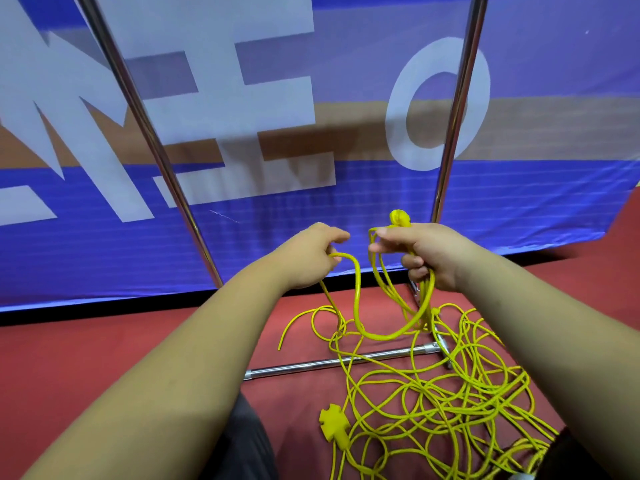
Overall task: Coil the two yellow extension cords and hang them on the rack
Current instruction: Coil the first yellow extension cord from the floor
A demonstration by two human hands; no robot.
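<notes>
**Yellow cords: coiling barely begun, nothing hung**

A few loops of cord (pixel 388 289) are gripped in the right hand (pixel 426 254), fingers curled round them, the plug (pixel 400 218) standing above the fist. One strand is pinched by the left hand (pixel 308 258). The bulk is left tangled on the red floor (pixel 104 358), across the base of the rack (pixel 346 360). The two cords cannot be told apart. Hanging is judged wholly outstanding.

Yellow cords (pixel 433 393); red floor (pixel 104 341); blue banner (pixel 277 230), white letters; chrome rack (pixel 332 362).
</notes>
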